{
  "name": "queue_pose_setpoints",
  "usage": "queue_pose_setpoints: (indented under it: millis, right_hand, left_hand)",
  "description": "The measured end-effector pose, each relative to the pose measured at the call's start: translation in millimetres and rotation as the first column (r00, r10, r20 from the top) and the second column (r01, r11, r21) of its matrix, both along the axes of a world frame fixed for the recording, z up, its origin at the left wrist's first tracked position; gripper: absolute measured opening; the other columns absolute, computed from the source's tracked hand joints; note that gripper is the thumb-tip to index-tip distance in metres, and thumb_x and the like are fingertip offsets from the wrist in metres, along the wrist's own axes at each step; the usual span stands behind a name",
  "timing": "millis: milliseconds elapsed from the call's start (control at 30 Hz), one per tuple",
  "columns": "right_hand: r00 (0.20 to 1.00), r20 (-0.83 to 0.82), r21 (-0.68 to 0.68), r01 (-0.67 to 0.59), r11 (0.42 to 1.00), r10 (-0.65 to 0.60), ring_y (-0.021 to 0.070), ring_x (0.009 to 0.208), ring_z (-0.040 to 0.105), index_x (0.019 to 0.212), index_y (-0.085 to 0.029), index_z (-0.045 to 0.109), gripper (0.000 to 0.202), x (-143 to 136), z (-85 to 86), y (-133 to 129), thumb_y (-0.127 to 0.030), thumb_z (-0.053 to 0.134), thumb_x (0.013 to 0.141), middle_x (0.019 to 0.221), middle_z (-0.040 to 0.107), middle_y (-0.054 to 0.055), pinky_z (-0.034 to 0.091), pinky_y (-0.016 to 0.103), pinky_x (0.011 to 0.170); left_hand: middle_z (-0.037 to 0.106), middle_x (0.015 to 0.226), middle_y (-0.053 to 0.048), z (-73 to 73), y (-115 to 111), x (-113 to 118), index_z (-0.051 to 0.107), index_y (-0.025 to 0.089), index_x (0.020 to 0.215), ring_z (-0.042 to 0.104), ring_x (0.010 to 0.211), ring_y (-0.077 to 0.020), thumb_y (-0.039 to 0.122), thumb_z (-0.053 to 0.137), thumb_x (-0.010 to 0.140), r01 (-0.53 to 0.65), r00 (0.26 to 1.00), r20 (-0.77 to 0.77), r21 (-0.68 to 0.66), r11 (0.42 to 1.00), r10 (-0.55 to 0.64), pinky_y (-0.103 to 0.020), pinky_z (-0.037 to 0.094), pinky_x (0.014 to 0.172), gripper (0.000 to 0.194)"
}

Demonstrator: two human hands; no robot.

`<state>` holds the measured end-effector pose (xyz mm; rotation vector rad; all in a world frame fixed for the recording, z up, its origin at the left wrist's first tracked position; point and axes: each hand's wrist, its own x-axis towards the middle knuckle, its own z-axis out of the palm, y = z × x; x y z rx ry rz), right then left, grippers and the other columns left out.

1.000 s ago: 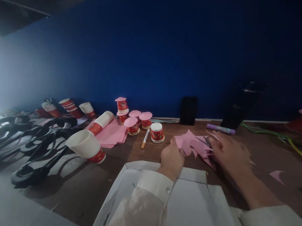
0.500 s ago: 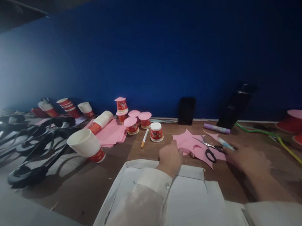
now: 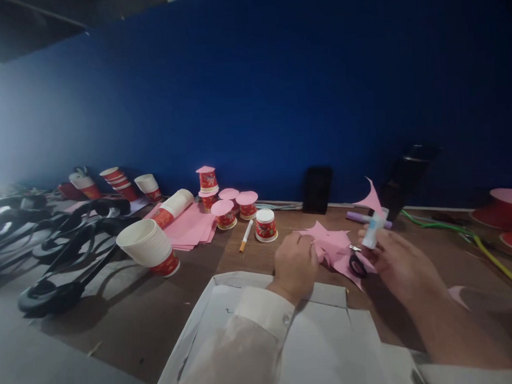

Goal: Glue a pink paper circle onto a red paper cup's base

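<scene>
My right hand [image 3: 397, 259] grips a light blue and white glue stick [image 3: 371, 232], raised above the table, with a curved pink paper scrap [image 3: 373, 199] at its upper end. My left hand [image 3: 295, 264] rests with curled fingers at the left edge of the cut pink paper [image 3: 326, 240]; its fingertips are hidden. Scissors with dark handles [image 3: 357, 265] lie on that paper, between my hands. An upturned red and white paper cup [image 3: 266, 225] stands beyond my left hand, beside a white stick with an orange end [image 3: 246, 236].
Several small cups with pink discs [image 3: 221, 207] stand at the back. Left are pink sheets [image 3: 193, 228], a nested cup stack [image 3: 148, 247] and black headphones [image 3: 52, 297]. A purple tube [image 3: 359, 217] and a green-yellow cable [image 3: 492, 255] lie right; a white box [image 3: 313, 336] is in front.
My right hand has lifted the glue stick off the table, and the pink scrap has risen with it. My left hand has shifted slightly right.
</scene>
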<state>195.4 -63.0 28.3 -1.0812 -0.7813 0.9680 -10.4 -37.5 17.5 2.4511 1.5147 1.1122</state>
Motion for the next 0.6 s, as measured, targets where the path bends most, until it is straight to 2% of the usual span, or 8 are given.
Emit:
queue_pose_setpoints:
  millis: [100, 233, 333, 433, 500, 533, 600]
  right_hand:
    - [0.99, -0.125, -0.058, -0.074, 0.996, 0.066, 0.0152, 0.074, 0.069, 0.091, -0.024, 0.075, 0.031, -15.7, -5.0, 0.6, -0.047, 0.083, 0.072, 0.093, 0.075, 0.003, 0.06, 0.024, 0.061]
    - [0.958, -0.224, -0.097, -0.203, 0.974, 0.177, 0.0215, 0.082, 0.074, 0.1, -0.023, 0.074, 0.03, -23.0, -6.4, -2.7, -0.041, 0.081, 0.077, 0.102, 0.078, 0.007, 0.065, 0.032, 0.07]
    - [0.937, -0.239, -0.143, -0.294, 0.945, 0.256, 0.0227, 0.084, 0.076, 0.103, -0.021, 0.074, 0.027, -26.2, -1.8, -8.8, -0.035, 0.078, 0.08, 0.11, 0.078, 0.01, 0.066, 0.033, 0.073]
    - [0.9, -0.244, -0.276, -0.423, 0.863, 0.363, 0.0199, 0.076, 0.076, 0.1, -0.019, 0.074, 0.023, -31.6, 5.6, -16.0, -0.03, 0.078, 0.08, 0.109, 0.079, 0.011, 0.063, 0.025, 0.06]
    - [0.883, -0.252, -0.356, -0.465, 0.811, 0.396, 0.0185, 0.071, 0.075, 0.099, -0.02, 0.074, 0.021, -34.8, 8.5, -18.9, -0.03, 0.078, 0.08, 0.105, 0.08, 0.01, 0.058, 0.022, 0.051]
    - [0.888, -0.251, -0.377, -0.456, 0.806, 0.385, 0.0184, 0.07, 0.075, 0.098, -0.02, 0.073, 0.02, -35.6, 8.7, -19.2, -0.029, 0.078, 0.08, 0.102, 0.08, 0.01, 0.056, 0.02, 0.048]
    - [0.916, -0.237, -0.388, -0.395, 0.833, 0.324, 0.0192, 0.073, 0.076, 0.095, -0.021, 0.073, 0.018, -34.8, 6.3, -17.4, -0.029, 0.078, 0.08, 0.098, 0.08, 0.008, 0.054, 0.019, 0.046]
  left_hand:
    - [0.071, 0.103, -0.007, -1.6, -0.6, 0.8, 0.068, 0.02, 0.107, 0.065, 0.099, -0.0225, 0.019, 0.053, 0.096, 0.037, 0.999, 0.02, 0.035, 0.999, -0.037, -0.036, 0.052, 0.088, 0.019]
    - [0.072, 0.106, -0.008, -4.7, 3.0, -0.6, 0.066, 0.018, 0.111, 0.064, 0.102, -0.0243, 0.016, 0.052, 0.095, 0.034, 0.999, 0.003, -0.01, 0.999, -0.034, -0.039, 0.052, 0.092, 0.022]
    - [0.072, 0.11, -0.01, -3.9, 5.4, -2.7, 0.064, 0.016, 0.116, 0.064, 0.107, -0.0249, 0.012, 0.049, 0.093, 0.012, 0.999, -0.03, -0.116, 0.993, -0.016, -0.04, 0.05, 0.097, 0.027]
    - [0.071, 0.114, -0.011, 1.6, 5.3, -5.2, 0.061, 0.017, 0.116, 0.064, 0.111, -0.0237, 0.009, 0.047, 0.091, -0.047, 0.998, -0.047, -0.269, 0.962, 0.036, -0.036, 0.048, 0.098, 0.031]
    - [0.071, 0.115, -0.011, 5.4, 4.4, -6.4, 0.059, 0.017, 0.118, 0.066, 0.109, -0.0231, 0.01, 0.047, 0.091, -0.069, 0.997, -0.054, -0.371, 0.926, 0.053, -0.034, 0.048, 0.095, 0.03]
    - [0.071, 0.115, -0.011, 6.7, 4.1, -6.6, 0.058, 0.017, 0.119, 0.067, 0.107, -0.0233, 0.012, 0.049, 0.091, -0.07, 0.997, -0.059, -0.412, 0.909, 0.05, -0.034, 0.049, 0.093, 0.03]
    - [0.072, 0.113, -0.011, 7.4, 3.8, -6.4, 0.055, 0.017, 0.122, 0.068, 0.104, -0.0244, 0.015, 0.052, 0.091, -0.075, 0.996, -0.079, -0.46, 0.885, 0.043, -0.034, 0.05, 0.09, 0.032]
